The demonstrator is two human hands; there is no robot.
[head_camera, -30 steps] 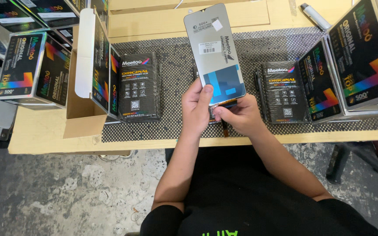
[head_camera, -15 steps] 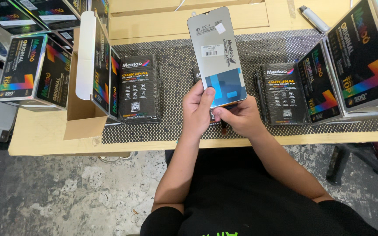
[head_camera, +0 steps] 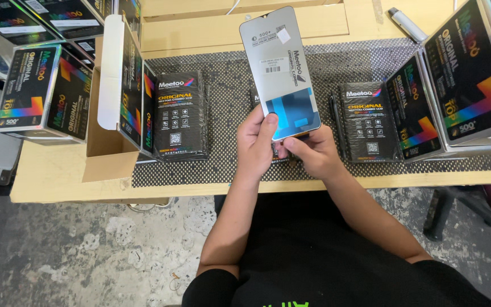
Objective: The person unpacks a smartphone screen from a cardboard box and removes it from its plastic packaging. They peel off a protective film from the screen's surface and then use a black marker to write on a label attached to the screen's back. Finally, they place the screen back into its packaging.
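Note:
I hold a flat phone screen panel [head_camera: 282, 68] upright over the black mesh mat [head_camera: 228, 165]. It is glossy grey with small white stickers near the top and a blue film patch low down. My left hand [head_camera: 255, 142] grips its lower left edge, thumb on the front. My right hand [head_camera: 311, 152] pinches its bottom edge from the right. Both hands hover above the mat near the table's front edge.
Black wrapped packs lie on the mat at left [head_camera: 180, 116] and right [head_camera: 367, 122]. An open cardboard carton [head_camera: 109, 113] stands at the left. Colourful black boxes are stacked at far left [head_camera: 41, 94] and at right [head_camera: 456, 85]. A grey marker [head_camera: 406, 24] lies on the wooden table [head_camera: 63, 182].
The panel has shifted slightly and turned a little in my hands; its top now tilts more to the left. Both hands keep their grip at its lower end.

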